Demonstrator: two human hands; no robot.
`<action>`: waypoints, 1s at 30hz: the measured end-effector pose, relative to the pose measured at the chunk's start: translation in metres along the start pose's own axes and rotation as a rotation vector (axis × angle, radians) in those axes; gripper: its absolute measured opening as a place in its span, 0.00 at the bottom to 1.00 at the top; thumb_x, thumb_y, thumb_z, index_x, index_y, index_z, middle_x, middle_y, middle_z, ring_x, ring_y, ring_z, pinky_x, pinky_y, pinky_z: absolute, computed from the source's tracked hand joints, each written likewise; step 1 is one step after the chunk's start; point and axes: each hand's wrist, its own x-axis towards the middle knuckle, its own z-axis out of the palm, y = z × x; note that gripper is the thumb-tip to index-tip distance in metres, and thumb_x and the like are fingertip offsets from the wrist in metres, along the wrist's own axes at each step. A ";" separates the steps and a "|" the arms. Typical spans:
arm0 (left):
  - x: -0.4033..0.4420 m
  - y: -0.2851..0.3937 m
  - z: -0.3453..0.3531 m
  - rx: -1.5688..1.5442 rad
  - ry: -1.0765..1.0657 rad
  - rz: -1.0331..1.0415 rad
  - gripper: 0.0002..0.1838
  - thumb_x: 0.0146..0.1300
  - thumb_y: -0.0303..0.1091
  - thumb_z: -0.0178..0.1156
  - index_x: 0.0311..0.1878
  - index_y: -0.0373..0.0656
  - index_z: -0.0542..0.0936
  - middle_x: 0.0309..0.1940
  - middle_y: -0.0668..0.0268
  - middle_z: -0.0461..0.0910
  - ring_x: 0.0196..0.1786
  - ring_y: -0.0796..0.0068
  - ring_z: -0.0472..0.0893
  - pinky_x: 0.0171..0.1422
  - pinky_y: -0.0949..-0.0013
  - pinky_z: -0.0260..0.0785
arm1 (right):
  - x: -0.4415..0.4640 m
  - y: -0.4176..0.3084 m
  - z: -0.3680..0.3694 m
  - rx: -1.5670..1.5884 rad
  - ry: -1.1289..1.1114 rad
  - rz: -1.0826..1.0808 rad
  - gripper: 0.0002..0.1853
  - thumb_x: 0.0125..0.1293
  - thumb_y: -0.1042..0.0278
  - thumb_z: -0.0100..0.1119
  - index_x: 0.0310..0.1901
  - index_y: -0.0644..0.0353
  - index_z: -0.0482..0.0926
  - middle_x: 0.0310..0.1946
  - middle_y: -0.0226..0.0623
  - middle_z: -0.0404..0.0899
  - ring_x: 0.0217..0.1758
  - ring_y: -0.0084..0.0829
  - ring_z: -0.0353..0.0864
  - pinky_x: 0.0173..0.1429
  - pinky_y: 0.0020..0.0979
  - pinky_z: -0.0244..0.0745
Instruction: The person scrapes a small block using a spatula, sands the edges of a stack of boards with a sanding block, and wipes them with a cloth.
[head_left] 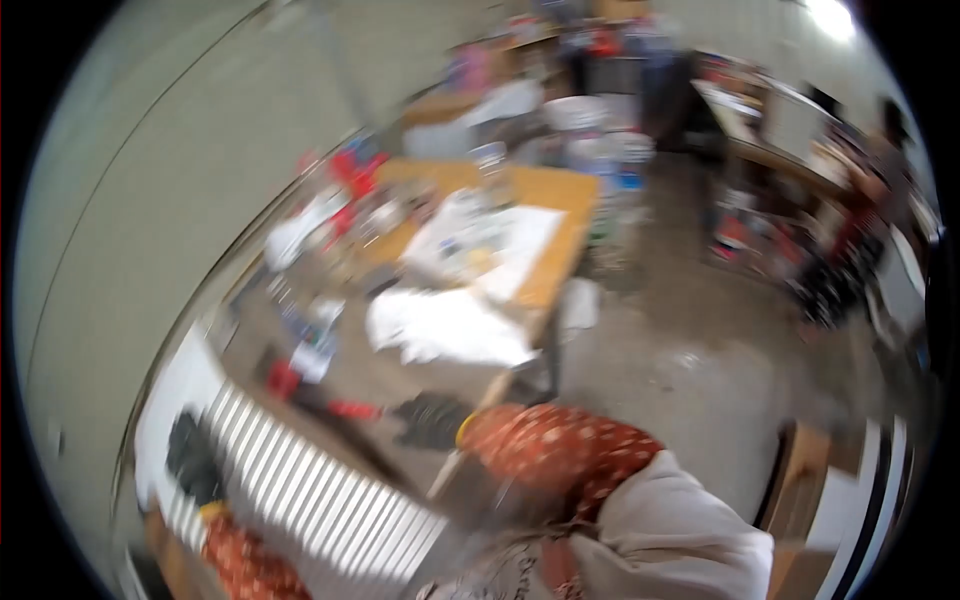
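Observation:
The whole view is smeared by motion. My left hand [195, 460], in a dark glove with a yellow cuff, lies over the left part of a white ribbed panel [320, 480], its fingers looking stretched out. My right hand [432, 420], gloved the same way, is closed at the near edge of the brown worktable [360, 355]. From its fingers a red handle [355, 410] points left, toward a red piece [282, 380]; whether these form one tool I cannot tell. A crumpled white cloth or bag [445, 328] lies beyond my right hand.
A yellowish tabletop [565, 245] beyond holds white sheets, a clear jar [492, 172] and red items. Buckets [575, 115] stand behind it. On the right a person [865, 200] sits at another table [745, 130]. Cartons [800, 480] stand at lower right; a wall runs along the left.

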 end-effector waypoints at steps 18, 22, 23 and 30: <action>0.005 0.050 -0.074 -0.284 0.110 -0.286 0.15 0.67 0.35 0.49 0.51 0.42 0.80 0.50 0.57 0.80 0.57 0.56 0.75 0.67 0.56 0.61 | 0.194 -0.039 -0.016 0.683 -0.958 0.144 0.13 0.56 0.64 0.61 0.38 0.65 0.79 0.23 0.42 0.80 0.22 0.31 0.80 0.26 0.33 0.73; 0.006 0.050 -0.077 -0.287 0.089 -0.312 0.15 0.66 0.35 0.50 0.51 0.42 0.81 0.50 0.57 0.80 0.57 0.55 0.75 0.65 0.55 0.63 | 0.231 -0.058 -0.041 0.734 -0.952 0.155 0.14 0.56 0.58 0.65 0.28 0.64 0.82 0.18 0.35 0.78 0.18 0.27 0.78 0.21 0.29 0.70; 0.006 0.051 -0.076 -0.281 0.107 -0.307 0.16 0.66 0.36 0.49 0.51 0.41 0.81 0.50 0.56 0.80 0.57 0.54 0.75 0.64 0.55 0.63 | 0.236 -0.066 -0.052 0.738 -0.949 0.176 0.13 0.56 0.59 0.64 0.27 0.63 0.82 0.19 0.35 0.80 0.19 0.27 0.79 0.22 0.31 0.71; 0.007 0.051 -0.075 -0.336 0.069 -0.367 0.17 0.67 0.37 0.48 0.51 0.40 0.80 0.51 0.55 0.79 0.58 0.54 0.74 0.64 0.55 0.63 | 0.297 -0.062 -0.036 0.568 -0.875 -0.319 0.15 0.59 0.57 0.63 0.33 0.63 0.83 0.23 0.36 0.82 0.24 0.27 0.82 0.30 0.32 0.76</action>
